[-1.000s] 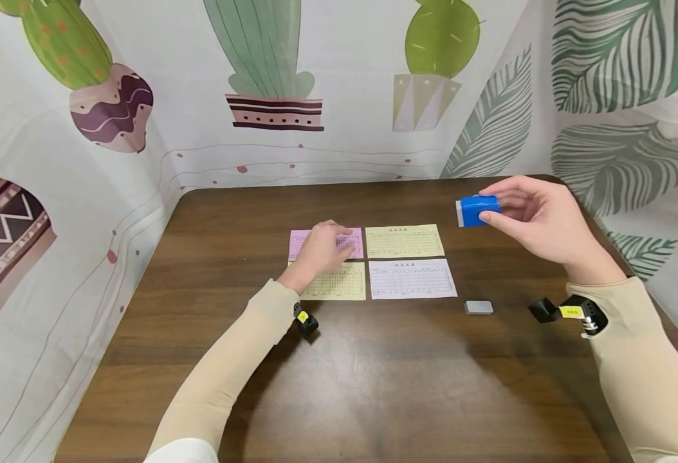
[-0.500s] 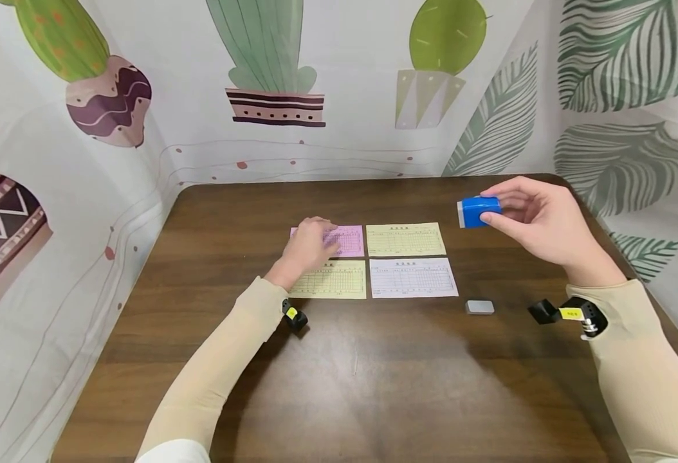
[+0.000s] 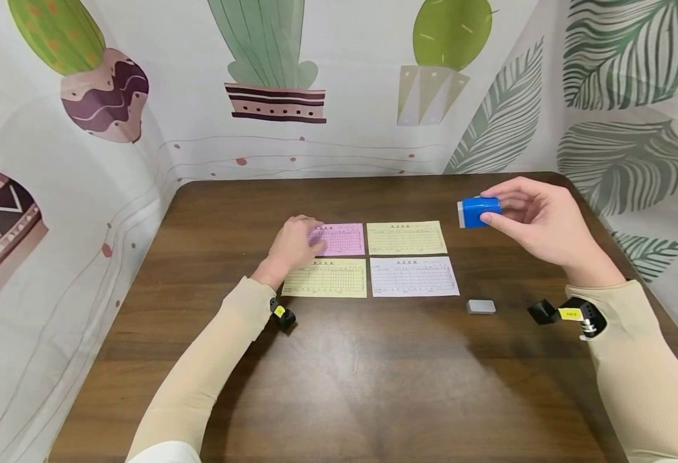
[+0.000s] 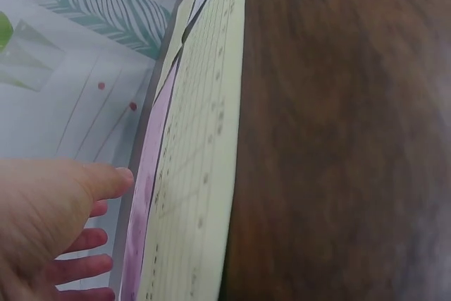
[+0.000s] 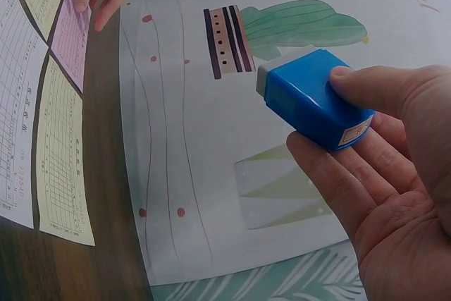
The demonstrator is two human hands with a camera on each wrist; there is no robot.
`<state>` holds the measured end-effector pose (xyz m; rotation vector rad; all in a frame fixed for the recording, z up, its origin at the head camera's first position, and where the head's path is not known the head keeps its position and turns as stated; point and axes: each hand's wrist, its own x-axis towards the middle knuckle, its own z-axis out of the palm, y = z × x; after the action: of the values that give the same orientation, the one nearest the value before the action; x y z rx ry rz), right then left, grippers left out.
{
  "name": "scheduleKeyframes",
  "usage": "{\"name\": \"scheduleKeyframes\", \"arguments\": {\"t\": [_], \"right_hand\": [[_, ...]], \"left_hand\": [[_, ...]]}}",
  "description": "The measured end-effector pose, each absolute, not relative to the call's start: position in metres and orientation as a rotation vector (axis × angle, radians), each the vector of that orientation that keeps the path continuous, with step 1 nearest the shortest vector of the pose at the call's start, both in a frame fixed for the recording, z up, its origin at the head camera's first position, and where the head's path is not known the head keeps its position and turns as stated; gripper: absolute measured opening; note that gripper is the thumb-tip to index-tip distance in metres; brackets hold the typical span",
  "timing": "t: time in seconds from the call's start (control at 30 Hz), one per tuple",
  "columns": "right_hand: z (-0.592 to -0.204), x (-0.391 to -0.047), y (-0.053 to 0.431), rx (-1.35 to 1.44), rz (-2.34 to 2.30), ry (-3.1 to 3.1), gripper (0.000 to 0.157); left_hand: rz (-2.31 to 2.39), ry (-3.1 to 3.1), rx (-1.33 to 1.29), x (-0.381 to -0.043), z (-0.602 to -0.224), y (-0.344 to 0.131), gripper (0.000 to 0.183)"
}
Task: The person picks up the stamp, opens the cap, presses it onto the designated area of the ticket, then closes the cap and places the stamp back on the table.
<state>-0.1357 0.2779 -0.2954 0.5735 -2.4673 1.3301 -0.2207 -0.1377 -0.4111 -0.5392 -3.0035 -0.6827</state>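
Note:
My right hand [image 3: 553,225] holds a blue stamp [image 3: 480,212] above the table, pinched between thumb and fingers. In the right wrist view the stamp [image 5: 313,96] has a pale grey end that points away from the palm. My left hand [image 3: 294,245] is at the left end of the pink form [image 3: 341,239] and covers part of it; its fingers are loosely bent and grip nothing. Whether they touch the paper I cannot tell. Below the pink form lies a yellow form [image 3: 324,280]. Another yellow form [image 3: 405,238] and a white form [image 3: 414,278] lie to the right.
A small grey block [image 3: 481,307], resembling a stamp cap, lies on the brown wooden table [image 3: 374,386] right of the white form. Behind the table hangs a white cloth [image 3: 362,138] printed with cacti and leaves. Each wrist wears a black camera strap.
My left hand has slid leftward across the pink form, uncovering more of it and of the yellow form below. The right hand keeps the stamp in about the same place.

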Motion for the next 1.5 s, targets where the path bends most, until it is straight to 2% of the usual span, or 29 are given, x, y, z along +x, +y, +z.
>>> {"name": "scheduleKeyframes", "arguments": {"t": [0.87, 1.5], "right_hand": [[-0.298, -0.140, 0.265, 0.576, 1.369, -2.494, 0.036], [-0.299, -0.156, 0.240, 0.647, 1.319, -2.550, 0.034]], "left_hand": [[-0.466, -3.124, -0.560, -0.223, -0.416, -0.145, 0.048], [-0.447, -3.116, -0.582, -0.222, -0.412, -0.145, 0.048]]}}
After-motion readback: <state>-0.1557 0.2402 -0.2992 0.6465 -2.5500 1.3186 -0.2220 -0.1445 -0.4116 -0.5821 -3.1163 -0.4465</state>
